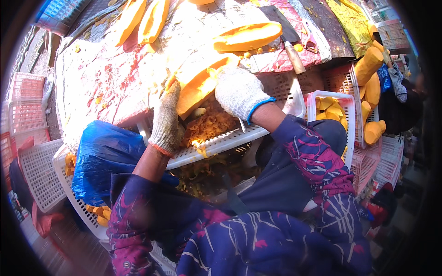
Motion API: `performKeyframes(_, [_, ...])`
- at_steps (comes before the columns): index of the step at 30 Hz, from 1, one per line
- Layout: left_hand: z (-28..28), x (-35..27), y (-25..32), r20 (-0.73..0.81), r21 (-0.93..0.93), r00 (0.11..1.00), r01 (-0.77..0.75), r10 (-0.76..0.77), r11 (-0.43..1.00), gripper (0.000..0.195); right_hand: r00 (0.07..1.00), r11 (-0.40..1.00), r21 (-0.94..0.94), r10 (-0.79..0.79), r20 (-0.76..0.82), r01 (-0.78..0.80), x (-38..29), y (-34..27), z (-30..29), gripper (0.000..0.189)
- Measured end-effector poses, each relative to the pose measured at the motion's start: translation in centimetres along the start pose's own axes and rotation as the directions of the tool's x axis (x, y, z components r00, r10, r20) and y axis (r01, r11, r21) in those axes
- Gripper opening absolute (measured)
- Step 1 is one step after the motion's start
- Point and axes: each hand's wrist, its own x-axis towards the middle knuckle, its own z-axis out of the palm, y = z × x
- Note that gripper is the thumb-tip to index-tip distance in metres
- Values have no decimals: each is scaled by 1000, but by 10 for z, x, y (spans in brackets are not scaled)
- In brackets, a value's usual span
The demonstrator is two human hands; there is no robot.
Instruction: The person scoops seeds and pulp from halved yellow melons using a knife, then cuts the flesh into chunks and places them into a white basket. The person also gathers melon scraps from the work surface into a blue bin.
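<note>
A peeled, halved orange squash [195,94], probably a pumpkin or butternut type, lies tilted over a white plastic basket [221,149]. My left hand [166,119], in a soiled knit glove, grips its near left side. In a cleaner white knit glove with a blue cuff, my right hand [240,90] is closed at the hollow of the squash. From the bottom of that fist sticks the end of a slim metal tool [242,125]; its working end is hidden. Stringy orange pulp [212,122] lies in the basket beneath.
On the sunlit, cloth-covered table [86,79] lie more squash halves [248,36] and a wooden-handled cleaver [294,58]. Crates of cut chunks [329,107] and whole peeled squash [372,91] stand at right. A blue plastic bag [107,158] covers my left knee. Another person's sleeve [399,84] shows far right.
</note>
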Motion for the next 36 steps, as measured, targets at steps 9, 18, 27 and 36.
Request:
performKeyframes(9, [-20,41,-32,-169,-70,979,-127,114,989,41,996,995,98,28,-86,-20,-4,-31,8,22])
performKeyframes(18, [-7,15,-5,45,-177,997,-56,65,983,45,972,782,608,-223,67,138,-29,-31,-12,27])
performKeyframes(27, [-12,29,30,-123,79,939,-313,321,946,43,913,192,915,-141,384,-355,-40,21,-31,22])
performKeyframes(36, [-6,36,82,328,896,511,-435,794,-91,35,990,963,271,46,-130,-9,-31,17,28,20])
